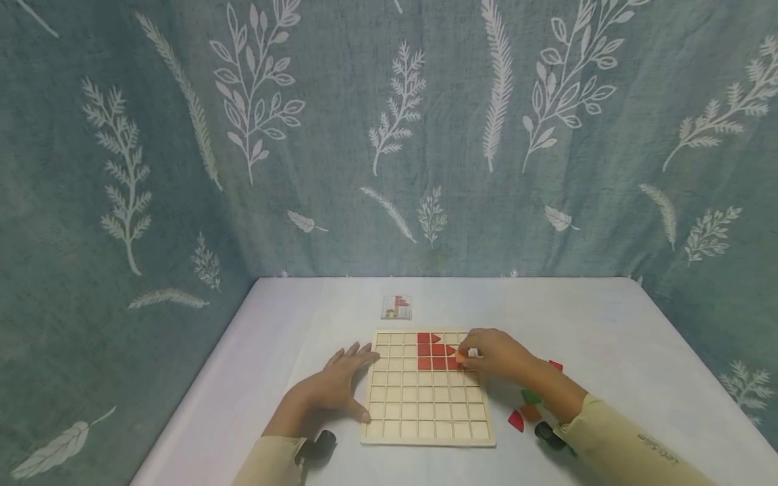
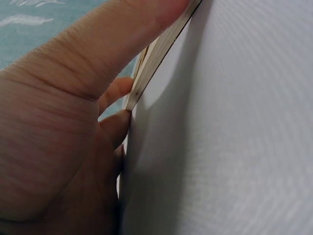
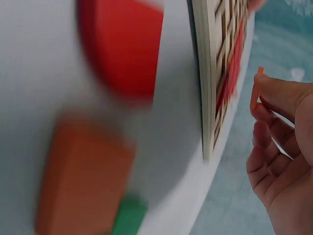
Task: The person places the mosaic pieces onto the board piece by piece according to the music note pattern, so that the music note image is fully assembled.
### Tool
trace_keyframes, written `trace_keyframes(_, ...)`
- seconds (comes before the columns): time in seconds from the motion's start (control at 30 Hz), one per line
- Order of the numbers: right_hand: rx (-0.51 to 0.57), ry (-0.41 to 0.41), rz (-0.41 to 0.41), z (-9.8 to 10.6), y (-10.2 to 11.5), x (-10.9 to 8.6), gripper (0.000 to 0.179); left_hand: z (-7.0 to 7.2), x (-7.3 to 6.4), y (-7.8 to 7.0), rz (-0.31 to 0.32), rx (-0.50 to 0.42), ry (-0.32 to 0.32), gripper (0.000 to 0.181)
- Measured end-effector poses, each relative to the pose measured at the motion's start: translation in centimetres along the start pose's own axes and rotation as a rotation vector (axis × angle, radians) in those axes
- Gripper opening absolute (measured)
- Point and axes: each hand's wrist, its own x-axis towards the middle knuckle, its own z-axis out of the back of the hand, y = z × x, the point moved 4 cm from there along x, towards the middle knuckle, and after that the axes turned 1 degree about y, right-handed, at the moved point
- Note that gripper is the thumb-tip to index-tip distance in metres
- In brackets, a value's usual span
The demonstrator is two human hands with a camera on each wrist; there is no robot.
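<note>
A wooden grid board [image 1: 419, 412] lies flat on the white table. Red tiles [image 1: 431, 350] fill several cells in its upper middle, two of them with pointed ends. Above the board's upper right part, my right hand [image 1: 501, 354] pinches a thin orange tile [image 3: 256, 90] between thumb and fingertips, right by the end of the lowest red row. Spread along the board's left side is my left hand [image 1: 331, 385], its thumb and fingertips touching the edge. In the left wrist view the thumb [image 2: 132, 29] lies against the board's wooden side.
Behind the board lies a small pattern card [image 1: 396, 307]. Loose pieces are scattered to the right, near the right forearm: a red quarter-round [image 1: 516, 421], an orange piece [image 1: 531, 412], a green piece [image 1: 531, 396] and another red one [image 1: 556, 365]. A patterned curtain [image 1: 340, 223] hangs behind the table.
</note>
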Motion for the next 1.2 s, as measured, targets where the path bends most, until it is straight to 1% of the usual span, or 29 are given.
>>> trace_keyframes(0.13,-0.042,-0.010,0.128,-1.3,2.1,0.8,0.006,0.2,0.1,0.3,-0.001,-0.001,-0.007,0.124)
trace_keyframes(0.23,-0.050,-0.023,0.198,-2.1,3.3,1.2,0.008,0.2,0.1,0.5,0.003,-0.003,-0.006,0.125)
trace_keyframes(0.33,-0.040,-0.028,0.214,-2.6,4.2,1.5,0.011,0.1,0.0,0.5,0.004,-0.010,-0.005,0.124)
trace_keyframes(0.43,-0.042,-0.014,0.204,-3.0,4.6,1.9,0.011,0.1,-0.1,0.4,0.001,-0.017,-0.008,0.123)
trace_keyframes(0.67,-0.048,0.004,0.199,-4.0,5.0,2.4,0.012,0.1,-0.3,0.4,0.000,-0.017,-0.012,0.123)
trace_keyframes(0.97,-0.070,0.009,0.218,-4.4,5.5,2.4,0.009,0.0,-0.1,0.2,-0.009,-0.020,-0.006,0.123)
trace_keyframes(1.2,-0.085,-0.020,0.290,-4.4,6.3,2.2,0.001,0.0,0.1,0.3,-0.005,-0.009,-0.002,0.123)
